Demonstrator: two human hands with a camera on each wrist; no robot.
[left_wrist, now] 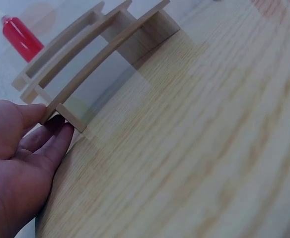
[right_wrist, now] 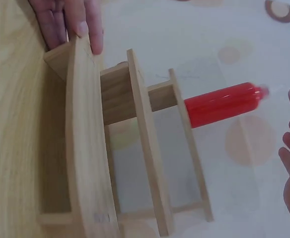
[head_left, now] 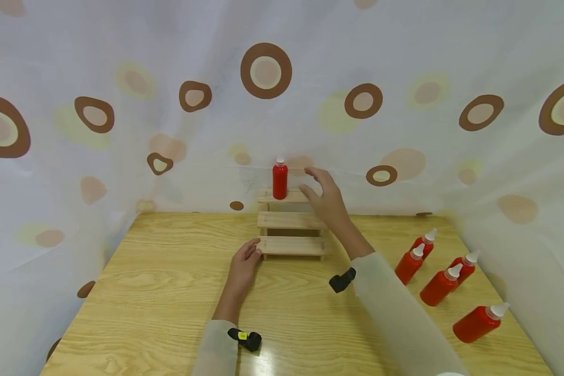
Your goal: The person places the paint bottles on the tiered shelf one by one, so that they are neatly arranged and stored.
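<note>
Five squeeze bottles (head_left: pixel 437 289) stand rightward; one red bottle (head_left: pixel 279 183) tops the wooden rack (head_left: pixel 293 245) my left hand (head_left: pixel 245 262) pinches; my right hand (head_left: pixel 329 201) hovers, fingers parted.

Head view from above, facing forward and down, both wrist views closer, tilted, sharing wooden rack (head_left: pixel 291 220)

Soft, even light leaves glare on the near table (head_left: pixel 169 292), while wrist views look hazy.

Pale walls (head_left: pixel 310 26) with brown rings (head_left: pixel 286 70) go round the wooden table (head_left: pixel 160 282) at its back and side edges. A bright spot (head_left: pixel 262 361) shines there.
</note>
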